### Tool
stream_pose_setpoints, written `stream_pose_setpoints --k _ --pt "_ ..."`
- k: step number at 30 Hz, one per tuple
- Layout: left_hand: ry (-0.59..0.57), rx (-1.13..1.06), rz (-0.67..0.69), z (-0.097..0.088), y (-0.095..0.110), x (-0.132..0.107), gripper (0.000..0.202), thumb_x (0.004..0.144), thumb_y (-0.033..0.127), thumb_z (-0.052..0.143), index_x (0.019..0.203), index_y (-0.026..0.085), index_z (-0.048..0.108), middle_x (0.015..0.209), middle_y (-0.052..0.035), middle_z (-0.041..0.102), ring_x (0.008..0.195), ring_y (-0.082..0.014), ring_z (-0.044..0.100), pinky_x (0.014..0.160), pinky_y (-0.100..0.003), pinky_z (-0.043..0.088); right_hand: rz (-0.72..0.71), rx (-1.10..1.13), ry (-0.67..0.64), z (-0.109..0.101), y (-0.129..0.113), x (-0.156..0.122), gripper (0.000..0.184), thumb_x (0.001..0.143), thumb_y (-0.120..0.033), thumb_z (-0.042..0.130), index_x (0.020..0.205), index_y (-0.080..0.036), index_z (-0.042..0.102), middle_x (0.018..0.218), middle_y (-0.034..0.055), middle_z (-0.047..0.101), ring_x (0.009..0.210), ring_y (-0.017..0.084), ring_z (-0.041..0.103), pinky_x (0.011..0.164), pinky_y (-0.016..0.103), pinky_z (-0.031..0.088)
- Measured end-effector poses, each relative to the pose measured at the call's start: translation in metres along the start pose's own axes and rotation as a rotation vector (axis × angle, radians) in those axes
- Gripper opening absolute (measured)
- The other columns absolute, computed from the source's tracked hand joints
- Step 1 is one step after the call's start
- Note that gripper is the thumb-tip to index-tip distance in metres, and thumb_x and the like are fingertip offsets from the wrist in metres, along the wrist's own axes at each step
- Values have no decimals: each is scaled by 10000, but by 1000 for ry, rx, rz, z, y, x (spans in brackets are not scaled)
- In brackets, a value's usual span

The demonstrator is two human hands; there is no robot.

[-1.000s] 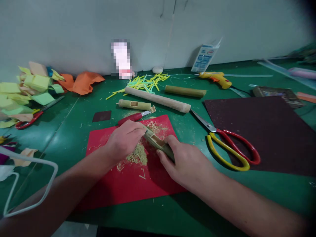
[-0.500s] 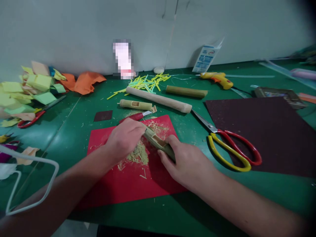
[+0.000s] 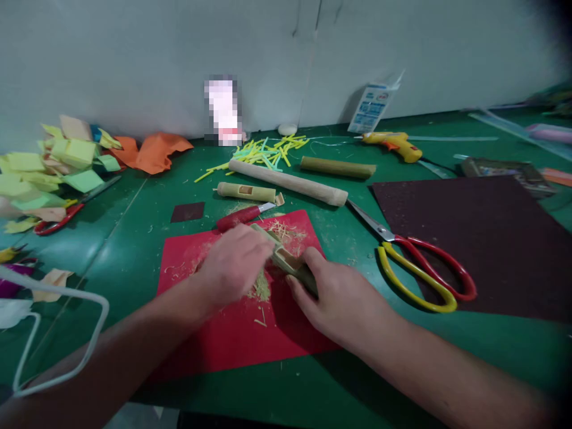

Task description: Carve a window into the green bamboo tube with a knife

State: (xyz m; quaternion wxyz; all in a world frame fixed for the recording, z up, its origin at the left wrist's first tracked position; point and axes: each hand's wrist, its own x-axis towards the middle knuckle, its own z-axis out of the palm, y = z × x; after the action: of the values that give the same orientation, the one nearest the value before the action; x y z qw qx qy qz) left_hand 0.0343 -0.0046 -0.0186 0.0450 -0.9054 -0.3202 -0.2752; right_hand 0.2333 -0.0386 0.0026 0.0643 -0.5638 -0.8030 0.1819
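Observation:
My right hand (image 3: 337, 283) is wrapped round the near end of a green bamboo tube (image 3: 289, 260) with a rectangular opening cut in its upper side. The tube slants over a red sheet (image 3: 241, 339) strewn with pale shavings (image 3: 260, 287). My left hand (image 3: 236, 262), slightly blurred, is closed against the tube's far part; whatever its fingers pinch is hidden. Just beyond it lies a red-handled knife (image 3: 239, 218). Farther back is a second, paler bamboo piece (image 3: 246, 191), also with a cut opening.
Large scissors (image 3: 424, 265) rest partly on a dark brown sheet (image 3: 482, 238). Behind lie a wooden rod (image 3: 288, 182), another bamboo piece (image 3: 338, 167), paper strips (image 3: 268, 152) and a yellow glue gun (image 3: 393, 145). Folded papers (image 3: 67, 158) are heaped left, near a white wire frame (image 3: 96, 333).
My left hand has slid toward me along the bamboo tube, baring its far end and more of the knife handle. My right hand keeps its grip in about the same place.

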Motion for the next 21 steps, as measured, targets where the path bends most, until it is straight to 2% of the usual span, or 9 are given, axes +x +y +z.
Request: stream_pose_setpoints --k 2,7,10,14,17,21 --pt "-27 -8 36 0 -1 0 162 883 166 467 954 129 609 905 -77 639 851 -182 558 750 -335 449 -3 9 -6 1 0 1 139 842 -337 411 865 -203 438 661 18 606 543 164 544 464 263 215" --pt "15 25 -45 -2 -6 0 162 887 167 460 923 140 615 875 -66 638 829 -177 551 749 -340 438 -2 -6 19 1 0 2 138 840 -338 413 850 -203 437 652 18 604 519 158 535 465 268 212" --pt "-11 28 -6 -2 -8 0 161 880 164 471 951 132 612 892 -76 640 836 -180 552 748 -342 442 -18 -2 23 2 1 1 143 845 -345 404 851 -205 433 649 16 603 519 158 535 462 273 203" --pt "26 76 -23 -1 -10 0 158 874 142 465 918 125 616 888 -84 640 830 -185 549 734 -344 441 -12 -20 19 4 2 1 147 845 -351 403 864 -207 426 655 19 604 522 164 537 460 277 189" --pt "-13 43 14 -2 -12 0 161 864 143 485 964 127 610 927 -80 642 845 -182 546 754 -339 447 -17 -34 3 4 2 1 145 843 -350 404 868 -208 420 649 19 601 522 169 538 459 279 176" --pt "34 49 -48 -4 -11 1 156 878 160 467 901 139 620 888 -73 642 830 -180 550 737 -340 438 -5 -44 2 3 1 0 151 844 -357 396 868 -208 412 638 19 595 513 169 534 457 277 170"
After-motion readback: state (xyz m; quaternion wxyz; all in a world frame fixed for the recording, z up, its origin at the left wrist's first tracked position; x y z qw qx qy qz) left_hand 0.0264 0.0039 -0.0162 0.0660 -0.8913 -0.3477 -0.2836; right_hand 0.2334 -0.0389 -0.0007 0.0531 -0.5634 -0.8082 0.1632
